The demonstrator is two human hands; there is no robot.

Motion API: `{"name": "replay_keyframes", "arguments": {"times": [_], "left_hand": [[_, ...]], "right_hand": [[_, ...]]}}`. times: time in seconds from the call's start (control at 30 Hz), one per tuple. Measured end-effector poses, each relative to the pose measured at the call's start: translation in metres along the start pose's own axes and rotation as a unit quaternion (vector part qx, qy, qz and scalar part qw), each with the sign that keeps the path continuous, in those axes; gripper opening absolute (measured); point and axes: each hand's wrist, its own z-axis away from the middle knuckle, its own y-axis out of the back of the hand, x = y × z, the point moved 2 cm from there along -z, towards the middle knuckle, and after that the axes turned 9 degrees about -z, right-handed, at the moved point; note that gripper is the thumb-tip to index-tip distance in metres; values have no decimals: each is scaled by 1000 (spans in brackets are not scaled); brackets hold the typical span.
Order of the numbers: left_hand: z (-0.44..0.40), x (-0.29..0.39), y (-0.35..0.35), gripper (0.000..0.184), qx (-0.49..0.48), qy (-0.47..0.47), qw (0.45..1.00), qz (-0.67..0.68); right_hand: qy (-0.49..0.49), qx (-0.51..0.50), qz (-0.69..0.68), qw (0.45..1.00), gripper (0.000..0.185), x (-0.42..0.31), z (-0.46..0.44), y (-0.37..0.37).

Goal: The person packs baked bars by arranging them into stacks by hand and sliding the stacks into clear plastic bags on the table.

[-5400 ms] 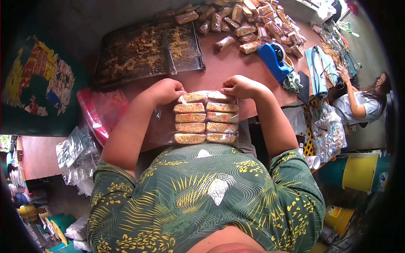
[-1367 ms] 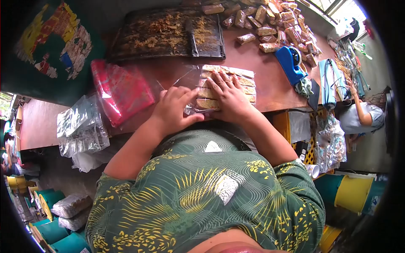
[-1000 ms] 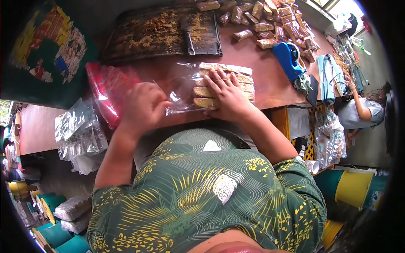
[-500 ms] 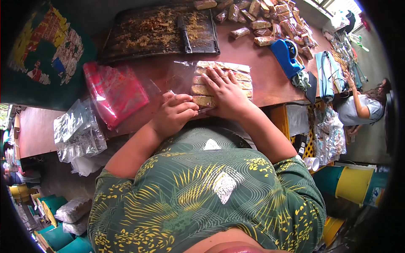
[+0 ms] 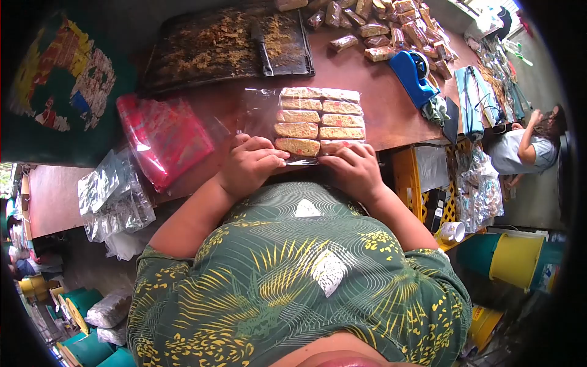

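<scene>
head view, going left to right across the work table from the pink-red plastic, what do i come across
Pink-red plastic packaging → clear bag of bars in two columns → blue tape dispenser → light-blue device with a dark cord.

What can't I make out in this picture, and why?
Head view:
Lower right bar in the clear bag: partly covered by the right grip.
Whether the left grip pinches the bag: hidden by its own fingers.
Wrapped-bar pile: cut off by the top edge.
Label on the lower yellow bucket: too small to read.
</scene>
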Motion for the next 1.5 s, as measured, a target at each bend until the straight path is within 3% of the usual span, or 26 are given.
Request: {"name": "replay_keyframes", "arguments": {"times": [0.17, 0.27, 0.43, 0.67, 0.8, 0.83, 0.97, 1.27, 1.5], "left_hand": [[-2, -2, 0, 9, 21, -15, 1000, 9], [-3, -3, 2, 8, 15, -10, 999, 27], [-2, -8, 7, 6, 3, 8, 999, 41], [1, -6, 6, 13, -8, 32, 998, 45], [2, -7, 4, 14, -8, 36, 998, 46], [2, -7, 4, 14, -12, 39, 998, 48], [2, -7, 5, 13, -27, 42, 998, 50], [-1, -6, 7, 10, -22, 39, 998, 53], [-1, -6, 7, 10, -17, 38, 998, 53]], "right_hand": [[-73, 15, 16, 997, 15, 33, 49, 22], [-30, 69, 20, 997, 17, 36, 60, 27], [50, 64, 3, 997, 10, 41, 62, 23], [23, 43, -60, 997, 8, 48, 49, 16], [18, 126, -6, 992, 40, 39, 38, 9], [1, 102, -6, 995, 59, 35, 29, 13], [-37, 4, -51, 998, 70, 40, 17, 11], [-94, -75, -84, 989, 58, 30, 1, 26], [-100, -49, -58, 992, 46, 27, 2, 15]]}}
